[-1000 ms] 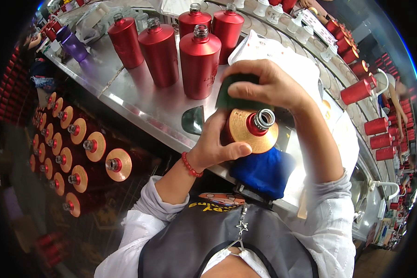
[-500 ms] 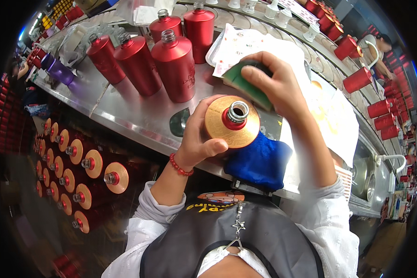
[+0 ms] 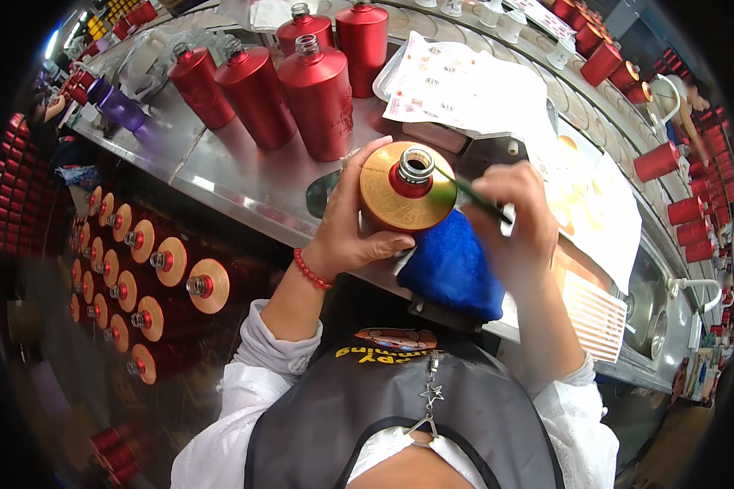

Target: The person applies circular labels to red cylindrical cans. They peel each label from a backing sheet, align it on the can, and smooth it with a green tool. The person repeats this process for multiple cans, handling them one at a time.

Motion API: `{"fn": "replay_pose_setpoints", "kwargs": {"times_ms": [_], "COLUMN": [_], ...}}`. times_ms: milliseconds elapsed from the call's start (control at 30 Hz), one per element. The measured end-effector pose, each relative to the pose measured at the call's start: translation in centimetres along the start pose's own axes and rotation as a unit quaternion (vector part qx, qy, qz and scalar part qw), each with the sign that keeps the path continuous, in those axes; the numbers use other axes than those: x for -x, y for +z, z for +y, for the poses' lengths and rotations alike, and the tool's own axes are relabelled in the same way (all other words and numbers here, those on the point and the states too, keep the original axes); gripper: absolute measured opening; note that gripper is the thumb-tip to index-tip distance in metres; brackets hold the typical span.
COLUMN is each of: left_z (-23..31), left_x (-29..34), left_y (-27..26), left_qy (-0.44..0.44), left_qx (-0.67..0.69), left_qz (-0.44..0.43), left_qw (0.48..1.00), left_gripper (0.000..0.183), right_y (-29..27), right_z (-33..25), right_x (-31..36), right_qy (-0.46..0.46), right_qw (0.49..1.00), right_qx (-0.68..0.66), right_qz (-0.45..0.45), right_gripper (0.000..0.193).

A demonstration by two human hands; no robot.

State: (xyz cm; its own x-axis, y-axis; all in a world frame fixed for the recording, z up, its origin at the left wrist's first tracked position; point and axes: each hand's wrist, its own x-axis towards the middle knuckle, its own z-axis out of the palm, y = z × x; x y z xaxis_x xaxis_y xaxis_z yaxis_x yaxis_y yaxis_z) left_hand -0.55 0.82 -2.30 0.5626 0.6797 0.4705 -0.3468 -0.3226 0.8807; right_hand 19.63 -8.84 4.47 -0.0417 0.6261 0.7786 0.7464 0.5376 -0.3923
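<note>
My left hand (image 3: 342, 232) is wrapped round a red bottle with a gold shoulder disc (image 3: 387, 196), its open glass neck tilted up toward me. In my right hand (image 3: 520, 204) is a thin green scraper-like pad (image 3: 462, 189), blurred and seen edge-on. Its tip is at the right side of the gold shoulder; I cannot tell whether it touches. A blue padded cloth (image 3: 453, 273) lies just below the bottle. Beside my left fingers is a dark green flat piece (image 3: 322, 194) on the metal table. My right fingers are closed and partly smeared.
Several red bottles (image 3: 316, 106) stand upright on the metal table (image 3: 245, 204) at the far left. Printed decal sheets (image 3: 465, 85) lie on a tray behind my hands. Rows of gold-shouldered bottles (image 3: 210, 285) are at lower left. A conveyor (image 3: 514, 61) curves behind; a sink (image 3: 648, 318) is at right.
The green pad has come down and turned from face-on to edge-on, toward the gold shoulder. My right hand has lowered with it. The bottle has shifted slightly up in view.
</note>
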Motion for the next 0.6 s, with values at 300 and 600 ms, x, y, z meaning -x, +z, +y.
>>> {"fn": "replay_pose_setpoints", "kwargs": {"times_ms": [300,600], "left_z": [-0.5,-0.7], "left_x": [0.9,1.0], "left_y": [2.7,3.5], "left_qy": [0.09,0.136], "left_qx": [-0.136,-0.258], "left_qz": [0.127,0.169], "left_qw": [0.978,0.942], "left_gripper": [0.105,0.099], "right_y": [-1.7,-2.2], "right_z": [-2.8,-1.9], "right_x": [-2.5,-3.7], "right_qy": [-0.157,-0.145], "right_qw": [0.98,0.976], "right_qx": [0.042,-0.008], "right_qz": [-0.118,-0.161], "right_gripper": [0.035,0.024]}}
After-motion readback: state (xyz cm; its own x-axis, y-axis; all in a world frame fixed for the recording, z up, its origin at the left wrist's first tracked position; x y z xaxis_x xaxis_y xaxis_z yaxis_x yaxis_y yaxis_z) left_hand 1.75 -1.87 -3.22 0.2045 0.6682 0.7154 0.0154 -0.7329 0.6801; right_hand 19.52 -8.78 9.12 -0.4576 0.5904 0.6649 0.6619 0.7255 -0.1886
